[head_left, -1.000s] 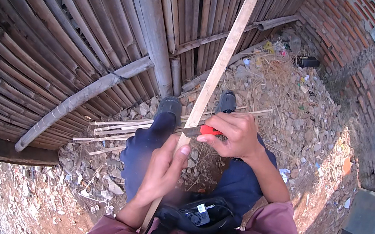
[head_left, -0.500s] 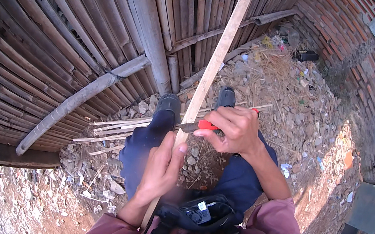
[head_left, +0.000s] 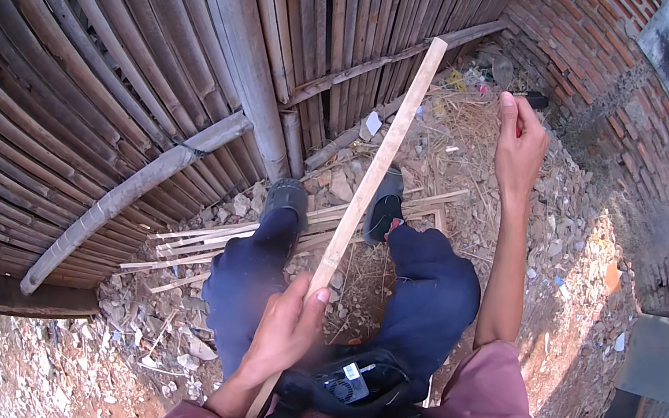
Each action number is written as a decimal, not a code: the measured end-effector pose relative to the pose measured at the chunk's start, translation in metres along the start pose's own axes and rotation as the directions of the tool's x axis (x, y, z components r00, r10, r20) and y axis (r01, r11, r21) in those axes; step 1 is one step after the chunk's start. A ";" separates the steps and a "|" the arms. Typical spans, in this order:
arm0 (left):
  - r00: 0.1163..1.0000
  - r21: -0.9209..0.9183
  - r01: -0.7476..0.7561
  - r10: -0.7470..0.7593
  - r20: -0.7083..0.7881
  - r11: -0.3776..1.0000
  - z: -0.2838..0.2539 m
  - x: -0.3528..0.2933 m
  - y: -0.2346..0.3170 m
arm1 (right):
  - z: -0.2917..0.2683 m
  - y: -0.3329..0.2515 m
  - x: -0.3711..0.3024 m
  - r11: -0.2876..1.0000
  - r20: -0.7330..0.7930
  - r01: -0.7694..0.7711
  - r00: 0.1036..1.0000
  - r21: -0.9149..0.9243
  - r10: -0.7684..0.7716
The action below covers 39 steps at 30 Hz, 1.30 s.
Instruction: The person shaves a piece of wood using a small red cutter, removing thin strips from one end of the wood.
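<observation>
A long, pale wooden strip [head_left: 380, 163] slants up and away from my lap, its far end past my feet. My left hand [head_left: 284, 330] is closed round its lower part, thumb along the top. Off to the strip's right, my right hand [head_left: 520, 157] is raised on an outstretched arm, fingers closed on the red-handled knife [head_left: 518, 129]. Only a bit of red handle shows between the fingers; the blade cannot be made out. The knife is apart from the strip.
Several more strips [head_left: 198, 246] lie on the rubble ground by my shoes [head_left: 288, 201]. A bamboo slat wall [head_left: 98, 78] with a curved pole [head_left: 135, 196] rises at left. On the right stands a brick wall [head_left: 591, 75]. A black pouch [head_left: 338, 389] sits at my waist.
My right hand has moved the knife off the strip, up and away to the right. The strip's far end sits lower in view; my left hand still grips it.
</observation>
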State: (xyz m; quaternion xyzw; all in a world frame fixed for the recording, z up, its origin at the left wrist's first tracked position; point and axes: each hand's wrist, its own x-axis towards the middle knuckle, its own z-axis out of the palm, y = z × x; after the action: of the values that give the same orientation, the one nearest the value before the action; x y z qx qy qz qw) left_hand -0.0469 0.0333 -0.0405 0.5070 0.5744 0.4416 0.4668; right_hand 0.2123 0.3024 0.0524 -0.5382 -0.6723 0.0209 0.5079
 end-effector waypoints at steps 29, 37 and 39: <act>0.998 0.014 -0.005 0.006 -0.070 1.000 -0.004 0.012 0.011 | 0.031 -0.067 -0.131 0.742 0.379 0.561 0.638 0.368 -0.670; 0.995 0.040 -0.023 0.027 -0.091 0.999 -0.005 0.013 0.015 | 0.031 -0.071 -0.133 0.752 0.349 0.605 0.668 0.261 -0.658; 0.995 0.039 -0.026 0.029 -0.091 0.999 -0.006 0.014 0.015 | 0.030 -0.072 -0.132 0.755 0.355 0.609 0.668 0.245 -0.654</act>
State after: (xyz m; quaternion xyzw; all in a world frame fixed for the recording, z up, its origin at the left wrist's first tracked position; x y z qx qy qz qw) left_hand -0.0507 0.0486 -0.0262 0.5027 0.5966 0.4598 0.4241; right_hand 0.1282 0.1893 -0.0082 -0.2268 -0.9072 -0.0058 0.3543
